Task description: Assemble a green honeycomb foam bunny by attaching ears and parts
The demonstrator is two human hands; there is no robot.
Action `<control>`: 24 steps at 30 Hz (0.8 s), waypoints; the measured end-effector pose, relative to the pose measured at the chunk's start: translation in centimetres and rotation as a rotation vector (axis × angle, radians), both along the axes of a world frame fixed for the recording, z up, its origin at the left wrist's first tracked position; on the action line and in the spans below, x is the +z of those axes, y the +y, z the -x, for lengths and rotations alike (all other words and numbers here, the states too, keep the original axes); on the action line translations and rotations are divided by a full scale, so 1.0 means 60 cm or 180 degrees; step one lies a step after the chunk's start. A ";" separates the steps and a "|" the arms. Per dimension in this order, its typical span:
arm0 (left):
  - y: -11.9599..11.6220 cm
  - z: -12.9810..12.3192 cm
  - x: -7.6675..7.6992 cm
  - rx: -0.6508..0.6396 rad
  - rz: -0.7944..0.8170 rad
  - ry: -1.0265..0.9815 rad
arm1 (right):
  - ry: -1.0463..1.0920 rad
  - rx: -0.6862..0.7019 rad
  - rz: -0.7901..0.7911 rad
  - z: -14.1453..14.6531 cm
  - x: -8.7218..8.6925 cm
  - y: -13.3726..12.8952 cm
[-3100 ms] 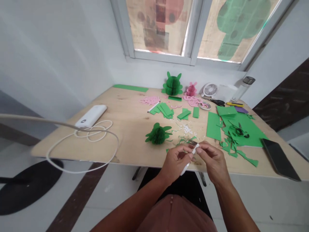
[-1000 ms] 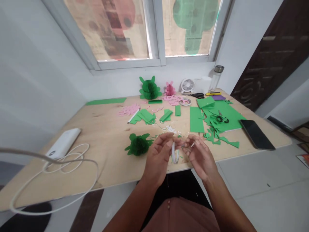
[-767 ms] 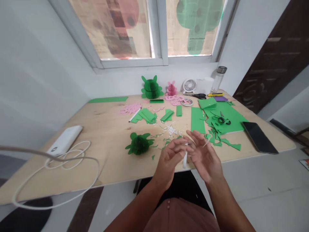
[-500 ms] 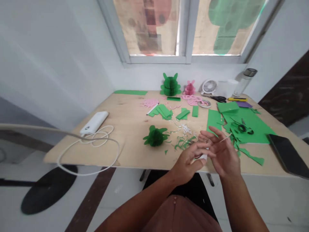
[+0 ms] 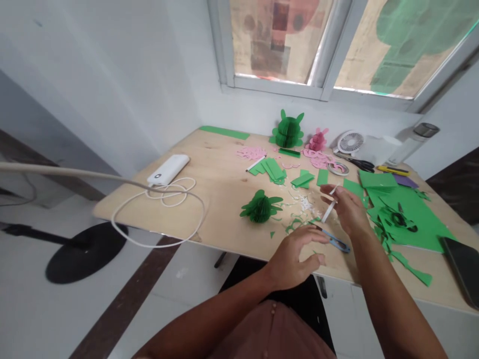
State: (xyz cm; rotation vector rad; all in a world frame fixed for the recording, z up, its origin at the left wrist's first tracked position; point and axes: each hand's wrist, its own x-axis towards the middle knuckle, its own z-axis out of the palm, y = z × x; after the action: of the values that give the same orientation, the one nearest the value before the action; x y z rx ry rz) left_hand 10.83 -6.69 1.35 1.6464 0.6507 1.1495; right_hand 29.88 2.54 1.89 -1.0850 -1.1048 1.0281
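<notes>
My right hand (image 5: 350,208) is raised over the front of the table, its fingers closed on a narrow white strip (image 5: 328,212). A thinner white end curls up by the fingertips. Lower and to the left, my left hand (image 5: 294,259) is open, thumb and fingers apart with nothing between them. Just beyond its fingertips lies a slim blue-handled tool (image 5: 339,244) with a dark tip; its kind is unclear. A small green honeycomb paper figure (image 5: 261,207) rests left of the green and white paper scraps (image 5: 306,203).
Green sheets (image 5: 422,227) with dark scissors (image 5: 398,217) and a phone (image 5: 462,269) lie at right. A tape roll (image 5: 338,169), a fan (image 5: 351,143) and paper figures (image 5: 288,129) are farther back. A power bank (image 5: 169,169) with a looped cable (image 5: 204,214) is at left.
My hands have moved apart, and my left hand has opened. The white strip now shows in my right hand. The blue-handled tool has come into sight, and the view has turned left.
</notes>
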 end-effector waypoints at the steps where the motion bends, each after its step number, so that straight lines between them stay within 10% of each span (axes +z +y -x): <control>1: -0.001 0.005 -0.002 0.0069 0.0110 0.0023 | -0.0049 -0.0052 0.0029 -0.002 -0.001 0.011; 7: -0.010 0.037 -0.003 0.0430 0.0608 0.0220 | -0.0410 -0.0407 0.0426 -0.004 0.009 0.050; 12: -0.023 0.061 0.001 0.0484 0.0919 0.0131 | -0.1013 -0.0784 0.0044 0.021 0.019 -0.003; 24: -0.012 0.099 0.030 0.1131 0.1144 -0.0803 | -0.0662 0.0678 0.0359 0.144 0.035 -0.156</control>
State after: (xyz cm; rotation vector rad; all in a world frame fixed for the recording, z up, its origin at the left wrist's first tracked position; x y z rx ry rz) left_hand 4.88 -7.42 3.13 1.0876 0.9475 1.3726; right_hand 21.25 -6.81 3.97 -1.2039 -1.3658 1.1757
